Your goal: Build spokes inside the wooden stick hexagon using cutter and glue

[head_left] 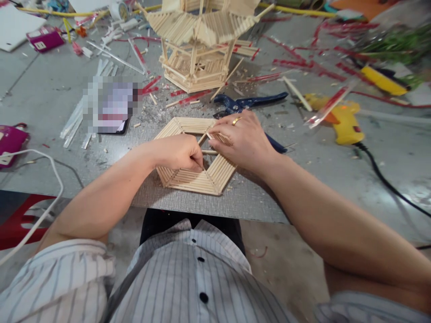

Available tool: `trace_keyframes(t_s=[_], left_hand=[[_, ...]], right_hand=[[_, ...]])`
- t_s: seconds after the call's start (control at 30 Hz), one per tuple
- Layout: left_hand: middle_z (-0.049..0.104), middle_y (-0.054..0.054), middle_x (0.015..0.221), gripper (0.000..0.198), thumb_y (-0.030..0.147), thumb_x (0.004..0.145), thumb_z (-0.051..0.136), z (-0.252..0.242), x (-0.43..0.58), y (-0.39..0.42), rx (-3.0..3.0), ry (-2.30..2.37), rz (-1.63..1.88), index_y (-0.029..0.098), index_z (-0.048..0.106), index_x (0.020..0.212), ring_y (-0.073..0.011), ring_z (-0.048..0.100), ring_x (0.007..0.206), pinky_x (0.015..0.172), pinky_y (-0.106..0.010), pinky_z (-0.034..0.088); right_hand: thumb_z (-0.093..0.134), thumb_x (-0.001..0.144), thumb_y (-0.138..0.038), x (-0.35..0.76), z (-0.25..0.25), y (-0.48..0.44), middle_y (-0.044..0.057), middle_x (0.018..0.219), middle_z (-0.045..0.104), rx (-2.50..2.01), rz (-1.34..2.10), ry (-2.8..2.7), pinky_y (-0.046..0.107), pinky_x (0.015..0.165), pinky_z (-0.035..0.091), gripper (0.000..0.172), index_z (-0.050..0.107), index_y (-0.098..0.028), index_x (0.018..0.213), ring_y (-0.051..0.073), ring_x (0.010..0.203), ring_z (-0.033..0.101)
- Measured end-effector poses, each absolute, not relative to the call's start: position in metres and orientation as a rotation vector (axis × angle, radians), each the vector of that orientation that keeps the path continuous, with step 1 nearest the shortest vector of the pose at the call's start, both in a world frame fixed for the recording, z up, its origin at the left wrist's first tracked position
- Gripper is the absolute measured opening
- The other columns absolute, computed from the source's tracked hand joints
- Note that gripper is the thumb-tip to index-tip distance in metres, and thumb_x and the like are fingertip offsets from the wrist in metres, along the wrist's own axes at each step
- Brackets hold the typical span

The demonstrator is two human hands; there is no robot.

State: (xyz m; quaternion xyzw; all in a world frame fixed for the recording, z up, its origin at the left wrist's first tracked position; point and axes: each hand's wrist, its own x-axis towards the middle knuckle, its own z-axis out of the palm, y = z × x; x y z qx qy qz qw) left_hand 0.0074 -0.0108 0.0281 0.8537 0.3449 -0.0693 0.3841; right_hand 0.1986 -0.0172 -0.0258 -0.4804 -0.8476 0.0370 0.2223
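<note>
A flat hexagonal panel of thin wooden sticks (193, 181) lies on the grey table in front of me, with an opening at its middle crossed by a few sticks. My left hand (182, 151) rests over the panel's left side, fingers curled and pinched at the lower edge of the opening; what they pinch, if anything, is hidden. Across the upper right side lies my right hand (240, 137), a ring on one finger. Its thumb and fingertips close on a short wooden stick (210, 136) beside the opening.
Behind the panel stands a wooden-stick pavilion model (195, 67). Blue-handled pliers (249, 102) lie beyond my right hand, partly under it. A yellow glue gun (346, 121) with a black cord is at right. A phone (114, 110) and clear glue sticks (76, 116) lie at left.
</note>
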Motion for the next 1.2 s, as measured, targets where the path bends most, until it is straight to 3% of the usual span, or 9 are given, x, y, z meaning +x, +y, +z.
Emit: trace_keyframes(t_s=[0.2, 0.57, 0.73, 0.87, 0.97, 1.1, 1.2], left_hand=[[0.074, 0.002, 0.069, 0.016, 0.019, 0.075, 0.063, 0.03, 0.006, -0.01, 2.18, 0.846, -0.199, 0.017, 0.078, 0.079, -0.0072, 0.06, 0.063, 0.064, -0.018, 0.039], [0.077, -0.002, 0.082, 0.018, 0.019, 0.077, 0.063, 0.031, 0.007, -0.008, 2.146, 0.831, -0.273, 0.017, 0.078, 0.088, -0.0098, 0.063, 0.072, 0.071, -0.02, 0.041], [0.077, -0.003, 0.084, 0.017, 0.023, 0.077, 0.065, 0.03, 0.003, -0.007, 2.151, 0.831, -0.255, 0.015, 0.077, 0.086, -0.0098, 0.064, 0.072, 0.069, -0.019, 0.041], [0.074, -0.001, 0.076, 0.017, 0.026, 0.078, 0.063, 0.033, 0.001, -0.005, 2.093, 0.94, -0.124, 0.014, 0.074, 0.083, -0.0085, 0.061, 0.067, 0.065, -0.019, 0.041], [0.07, 0.0, 0.07, 0.014, 0.024, 0.079, 0.063, 0.034, 0.001, -0.004, 2.057, 1.086, 0.102, 0.013, 0.07, 0.079, -0.0064, 0.056, 0.062, 0.063, -0.019, 0.04], [0.069, -0.001, 0.072, 0.011, 0.022, 0.082, 0.06, 0.027, 0.003, -0.002, 1.96, 1.202, 0.392, 0.012, 0.065, 0.081, -0.0033, 0.048, 0.051, 0.055, -0.019, 0.039], [0.069, -0.003, 0.074, 0.008, 0.017, 0.084, 0.056, 0.02, 0.002, -0.001, 1.847, 1.223, 0.539, 0.013, 0.063, 0.086, -0.0015, 0.044, 0.043, 0.047, -0.019, 0.037]], right_hand=[[0.049, 0.088, -0.031, 0.198, -0.023, -0.018, 0.009, 0.113, 0.068, -1.353, 0.101, -2.358, 0.057, 0.104, 0.031, 0.024, 0.069, -0.025, 0.1, 0.03, 0.111, 0.057], [0.045, 0.091, -0.037, 0.211, -0.02, -0.01, 0.008, 0.111, 0.069, -1.37, 0.099, -2.299, 0.055, 0.102, 0.033, 0.028, 0.068, -0.027, 0.102, 0.029, 0.11, 0.058], [0.05, 0.09, -0.033, 0.237, 0.003, -0.004, 0.013, 0.114, 0.068, -1.636, 0.075, -2.176, 0.044, 0.099, 0.041, 0.029, 0.068, -0.018, 0.107, 0.029, 0.111, 0.059], [0.06, 0.085, -0.032, 0.259, 0.006, 0.003, 0.014, 0.117, 0.066, -1.869, 0.012, -2.113, 0.044, 0.1, 0.042, 0.033, 0.068, -0.015, 0.112, 0.031, 0.113, 0.059], [0.064, 0.08, -0.042, 0.27, -0.009, 0.012, 0.016, 0.119, 0.065, -1.853, -0.016, -2.155, 0.048, 0.096, 0.044, 0.041, 0.067, -0.016, 0.112, 0.034, 0.113, 0.058], [0.066, 0.073, -0.057, 0.275, -0.03, 0.019, 0.016, 0.122, 0.062, -1.749, -0.067, -2.237, 0.051, 0.091, 0.045, 0.054, 0.065, -0.018, 0.111, 0.035, 0.109, 0.058], [0.066, 0.072, -0.058, 0.269, -0.031, 0.019, 0.017, 0.125, 0.059, -1.832, -0.063, -2.257, 0.051, 0.089, 0.044, 0.051, 0.066, -0.018, 0.104, 0.035, 0.11, 0.057]])
